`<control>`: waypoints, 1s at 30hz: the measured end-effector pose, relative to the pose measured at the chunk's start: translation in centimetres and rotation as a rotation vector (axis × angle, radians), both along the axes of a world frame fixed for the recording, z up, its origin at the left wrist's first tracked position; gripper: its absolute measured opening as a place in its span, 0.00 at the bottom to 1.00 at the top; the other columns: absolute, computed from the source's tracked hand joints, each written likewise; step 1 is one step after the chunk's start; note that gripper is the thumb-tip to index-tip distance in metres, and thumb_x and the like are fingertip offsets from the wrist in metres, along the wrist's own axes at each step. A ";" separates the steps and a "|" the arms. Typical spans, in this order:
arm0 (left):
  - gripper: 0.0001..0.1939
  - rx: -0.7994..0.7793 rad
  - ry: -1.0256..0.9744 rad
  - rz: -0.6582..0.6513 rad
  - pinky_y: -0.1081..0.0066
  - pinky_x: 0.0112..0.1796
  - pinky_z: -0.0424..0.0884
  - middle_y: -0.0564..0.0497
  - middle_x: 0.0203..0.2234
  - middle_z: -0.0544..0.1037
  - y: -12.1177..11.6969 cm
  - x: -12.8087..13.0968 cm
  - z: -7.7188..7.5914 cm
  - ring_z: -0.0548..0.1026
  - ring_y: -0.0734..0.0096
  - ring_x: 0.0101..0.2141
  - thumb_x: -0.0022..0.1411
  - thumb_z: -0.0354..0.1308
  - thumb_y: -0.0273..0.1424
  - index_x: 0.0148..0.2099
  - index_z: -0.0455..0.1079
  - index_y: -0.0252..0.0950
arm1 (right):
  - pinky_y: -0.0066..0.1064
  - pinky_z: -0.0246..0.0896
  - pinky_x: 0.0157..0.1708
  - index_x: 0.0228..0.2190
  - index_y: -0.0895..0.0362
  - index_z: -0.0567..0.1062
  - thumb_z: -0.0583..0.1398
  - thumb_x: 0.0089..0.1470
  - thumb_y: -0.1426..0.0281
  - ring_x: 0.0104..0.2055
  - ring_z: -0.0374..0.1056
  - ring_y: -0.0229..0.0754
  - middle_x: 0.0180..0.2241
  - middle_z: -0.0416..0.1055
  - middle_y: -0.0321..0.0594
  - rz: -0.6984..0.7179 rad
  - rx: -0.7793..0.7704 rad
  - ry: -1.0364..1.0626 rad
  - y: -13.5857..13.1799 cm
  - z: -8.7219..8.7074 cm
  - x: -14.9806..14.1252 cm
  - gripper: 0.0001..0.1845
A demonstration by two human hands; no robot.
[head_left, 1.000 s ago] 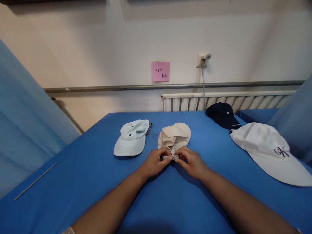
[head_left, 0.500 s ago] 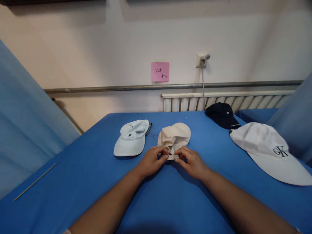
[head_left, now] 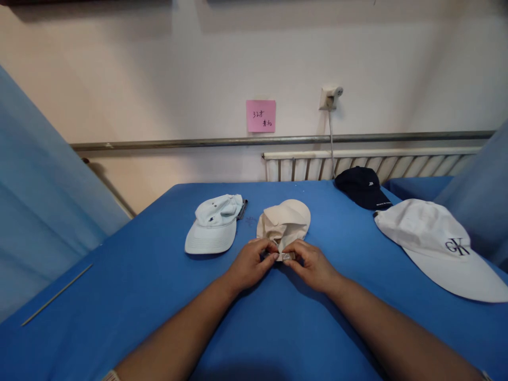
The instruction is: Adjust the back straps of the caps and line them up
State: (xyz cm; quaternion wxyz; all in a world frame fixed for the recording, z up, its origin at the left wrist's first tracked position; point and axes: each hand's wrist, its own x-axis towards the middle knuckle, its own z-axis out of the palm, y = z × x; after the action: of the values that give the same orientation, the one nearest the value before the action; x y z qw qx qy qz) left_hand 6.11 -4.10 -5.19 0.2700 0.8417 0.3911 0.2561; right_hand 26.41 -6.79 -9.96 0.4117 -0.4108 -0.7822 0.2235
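A beige baseball cap (head_left: 288,217) lies on the blue-covered table, its brim pointing away from me and its back strap (head_left: 288,256) toward me. My left hand (head_left: 253,263) pinches the left part of that strap between thumb and fingers. On the other side, my right hand (head_left: 311,262) grips the strap by its small metal buckle. The fingertips of both hands are close together and partly cover the strap. To the left of the beige cap rests a pale blue baseball cap (head_left: 214,225), brim toward me.
At the right lies a white cap (head_left: 428,238) with black letters, and behind it a navy cap (head_left: 361,185). A thin stick (head_left: 57,294) lies at the table's left. Behind the table are a radiator (head_left: 369,163) and a metal rail (head_left: 206,143). Blue curtains (head_left: 35,201) hang at both sides.
My left fingertips have shifted slightly right along the strap, closer to my right fingers. The beige cap and the other caps stay where they were.
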 end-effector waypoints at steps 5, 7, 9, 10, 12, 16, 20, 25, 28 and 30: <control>0.08 0.016 0.003 0.007 0.68 0.44 0.64 0.50 0.36 0.78 0.3 -0.7 0.6 0.72 0.65 0.39 0.58 0.55 0.31 0.39 0.73 0.37 | 0.32 0.62 0.37 0.40 0.54 0.72 0.60 0.55 0.73 0.37 0.68 0.41 0.35 0.72 0.39 -0.009 -0.001 0.004 -0.1 0.2 0.1 0.10; 0.08 0.015 0.021 0.000 0.67 0.44 0.64 0.50 0.36 0.78 0.3 -0.9 0.8 0.72 0.65 0.39 0.57 0.56 0.29 0.40 0.73 0.37 | 0.32 0.62 0.36 0.40 0.54 0.72 0.60 0.55 0.73 0.36 0.67 0.41 0.35 0.72 0.38 -0.012 -0.005 0.003 -0.1 0.3 0.1 0.09; 0.09 0.015 0.046 -0.016 0.67 0.44 0.64 0.50 0.35 0.78 0.4 -1.0 0.9 0.72 0.65 0.39 0.56 0.55 0.28 0.39 0.73 0.38 | 0.32 0.62 0.36 0.40 0.53 0.72 0.60 0.56 0.73 0.36 0.67 0.40 0.35 0.72 0.38 -0.011 -0.010 0.002 -0.1 0.4 0.1 0.09; 0.09 0.018 0.060 -0.024 0.67 0.44 0.64 0.50 0.35 0.78 0.4 -1.0 0.9 0.71 0.65 0.38 0.56 0.55 0.28 0.39 0.73 0.38 | 0.32 0.62 0.36 0.40 0.53 0.72 0.60 0.56 0.73 0.36 0.67 0.40 0.35 0.72 0.38 -0.011 -0.012 0.003 -0.1 0.4 0.0 0.09; 0.08 0.026 0.088 -0.041 0.68 0.43 0.63 0.51 0.34 0.77 0.4 -0.9 0.9 0.71 0.65 0.37 0.57 0.54 0.28 0.39 0.73 0.37 | 0.32 0.62 0.36 0.40 0.54 0.73 0.60 0.55 0.74 0.36 0.67 0.40 0.34 0.71 0.38 -0.012 -0.012 0.004 -0.1 0.4 0.0 0.09; 0.07 0.034 0.118 -0.069 0.69 0.41 0.63 0.51 0.32 0.76 0.3 -0.8 0.6 0.70 0.67 0.35 0.59 0.53 0.28 0.38 0.72 0.37 | 0.32 0.61 0.36 0.39 0.54 0.73 0.60 0.55 0.74 0.36 0.67 0.40 0.34 0.71 0.37 -0.005 -0.012 0.012 -0.1 0.3 0.0 0.09; 0.06 0.046 0.113 -0.078 0.70 0.40 0.62 0.52 0.31 0.75 0.3 -0.6 0.3 0.70 0.69 0.34 0.59 0.53 0.27 0.37 0.71 0.37 | 0.32 0.61 0.36 0.40 0.54 0.73 0.60 0.55 0.74 0.36 0.66 0.40 0.34 0.71 0.37 0.002 -0.027 0.014 -0.1 0.3 0.0 0.09; 0.05 0.077 0.102 -0.089 0.70 0.40 0.61 0.53 0.31 0.75 0.2 -0.4 -0.1 0.70 0.70 0.34 0.59 0.54 0.27 0.37 0.70 0.37 | 0.32 0.60 0.37 0.39 0.54 0.72 0.60 0.55 0.74 0.37 0.67 0.41 0.35 0.71 0.38 -0.001 -0.033 0.006 0.0 0.2 0.0 0.08; 0.05 0.086 0.105 -0.088 0.70 0.40 0.62 0.53 0.32 0.76 0.2 -0.3 -0.1 0.70 0.69 0.35 0.60 0.54 0.27 0.38 0.71 0.37 | 0.32 0.60 0.37 0.39 0.54 0.72 0.60 0.55 0.73 0.37 0.67 0.41 0.35 0.71 0.38 -0.001 -0.042 0.009 0.0 0.1 0.0 0.08; 0.05 0.088 0.103 -0.082 0.70 0.41 0.62 0.53 0.32 0.76 0.1 -0.3 0.0 0.71 0.69 0.35 0.60 0.54 0.27 0.38 0.71 0.37 | 0.32 0.60 0.37 0.39 0.54 0.72 0.60 0.55 0.73 0.37 0.67 0.41 0.35 0.71 0.38 0.000 -0.052 0.011 0.0 0.2 0.0 0.08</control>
State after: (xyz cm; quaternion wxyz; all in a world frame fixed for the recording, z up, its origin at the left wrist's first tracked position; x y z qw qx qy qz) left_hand 5.79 -4.02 -5.24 0.2224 0.8803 0.3579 0.2180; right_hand 26.44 -6.77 -9.79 0.4050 -0.4203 -0.7738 0.2460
